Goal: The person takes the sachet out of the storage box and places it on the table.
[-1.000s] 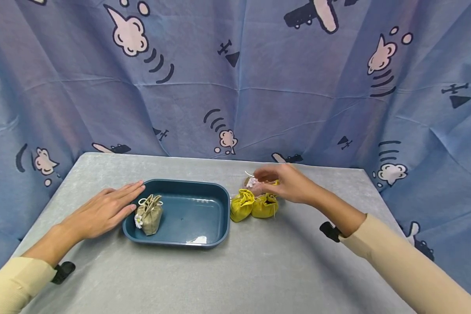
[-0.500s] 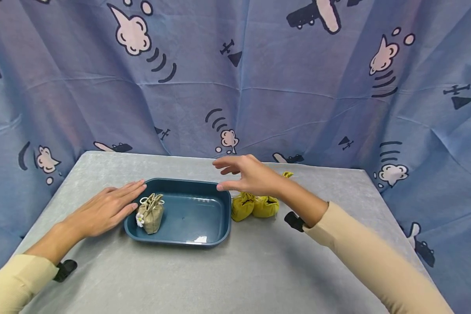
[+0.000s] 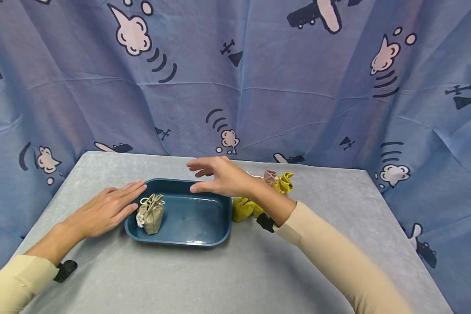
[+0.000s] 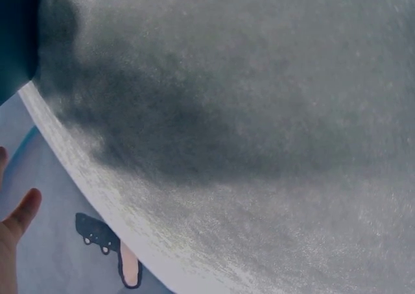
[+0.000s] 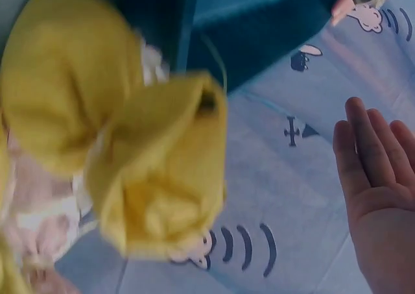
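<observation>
My left hand (image 3: 102, 210) rests with straight fingers against the left rim of a dark blue rectangular tray (image 3: 180, 242). Inside the tray, at its left end, stands a beige drawstring pouch (image 3: 151, 216) with a small white flower. Over the back right part of the tray hovers my right hand (image 3: 224, 178), thumb and fingers apart. In the right wrist view this right hand (image 5: 382, 196) shows an empty palm with straight fingers. Yellow pouches (image 3: 242, 210) sit right of the tray, partly hidden by the right forearm. Behind them are a pink pouch (image 3: 270, 176) and another yellow pouch (image 3: 284, 182).
All of this stands on a grey cloth-covered table (image 3: 172, 279). A blue printed curtain (image 3: 188, 65) hangs along the table's back edge and sides. Dark wrist cameras are strapped to both wrists.
The right hand has left the pouches and moved leftward to above the tray, holding nothing. The pink pouch and rear yellow pouch show again behind the arm. The left hand stays put.
</observation>
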{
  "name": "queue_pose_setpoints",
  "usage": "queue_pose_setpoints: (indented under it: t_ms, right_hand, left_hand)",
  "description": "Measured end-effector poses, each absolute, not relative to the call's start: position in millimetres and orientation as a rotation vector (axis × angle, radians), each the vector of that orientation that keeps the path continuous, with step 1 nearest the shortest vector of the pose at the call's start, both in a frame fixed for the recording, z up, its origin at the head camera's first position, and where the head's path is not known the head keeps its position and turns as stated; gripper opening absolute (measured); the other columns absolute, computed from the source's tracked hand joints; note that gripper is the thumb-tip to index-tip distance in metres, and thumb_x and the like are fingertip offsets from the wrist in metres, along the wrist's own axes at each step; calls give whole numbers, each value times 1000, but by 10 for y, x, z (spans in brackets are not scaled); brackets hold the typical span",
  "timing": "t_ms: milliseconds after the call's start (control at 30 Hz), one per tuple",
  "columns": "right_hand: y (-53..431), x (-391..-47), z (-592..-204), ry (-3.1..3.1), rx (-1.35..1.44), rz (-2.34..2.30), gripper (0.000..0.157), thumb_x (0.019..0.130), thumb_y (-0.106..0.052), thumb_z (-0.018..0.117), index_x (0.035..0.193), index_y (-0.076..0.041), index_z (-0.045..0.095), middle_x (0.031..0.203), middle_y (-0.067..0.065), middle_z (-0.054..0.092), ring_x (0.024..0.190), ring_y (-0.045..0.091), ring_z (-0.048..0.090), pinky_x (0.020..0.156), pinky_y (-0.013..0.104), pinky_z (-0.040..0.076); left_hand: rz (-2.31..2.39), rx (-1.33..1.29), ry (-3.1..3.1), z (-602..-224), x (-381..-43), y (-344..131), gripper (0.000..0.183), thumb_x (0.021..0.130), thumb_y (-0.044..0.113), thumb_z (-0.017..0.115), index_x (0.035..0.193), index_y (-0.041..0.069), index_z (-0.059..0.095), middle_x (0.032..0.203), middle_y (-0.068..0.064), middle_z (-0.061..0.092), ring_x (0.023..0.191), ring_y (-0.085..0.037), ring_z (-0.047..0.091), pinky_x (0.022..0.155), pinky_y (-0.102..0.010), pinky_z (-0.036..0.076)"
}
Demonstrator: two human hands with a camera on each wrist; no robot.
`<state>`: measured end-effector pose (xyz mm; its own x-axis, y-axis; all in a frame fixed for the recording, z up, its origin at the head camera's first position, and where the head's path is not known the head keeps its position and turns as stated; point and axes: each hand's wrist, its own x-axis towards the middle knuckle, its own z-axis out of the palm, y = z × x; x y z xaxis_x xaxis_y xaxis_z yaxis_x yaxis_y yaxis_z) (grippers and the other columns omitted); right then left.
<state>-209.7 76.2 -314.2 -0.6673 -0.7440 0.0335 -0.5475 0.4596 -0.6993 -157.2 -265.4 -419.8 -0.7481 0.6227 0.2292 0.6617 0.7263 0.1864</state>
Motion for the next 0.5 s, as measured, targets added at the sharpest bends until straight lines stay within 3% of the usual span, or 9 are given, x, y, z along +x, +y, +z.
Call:
queue_pose_setpoints:
  t_ms: [333,500]
  right_hand:
    - [417,-2073,-3404,2348,-1139,-1032,62,89,-18,77,143,-4,52,141,13,57,119,26,63,99,32,49]
    - [255,-2037,-3487,2316,-1163,-1040,63,89,-18,77,144,-2,50,143,15,55,121,26,62,101,27,46]
  left_hand:
    - [-363,-1035,-2820,-4194,-1587,-2683,53,105,27,50,154,9,39,156,-13,40,138,-33,43,97,-53,39]
    - [-376,-1035,-2830,-4197,-1590,-2676,53,105,27,50,154,9,39,156,-14,39,138,-33,43,97,-53,39]
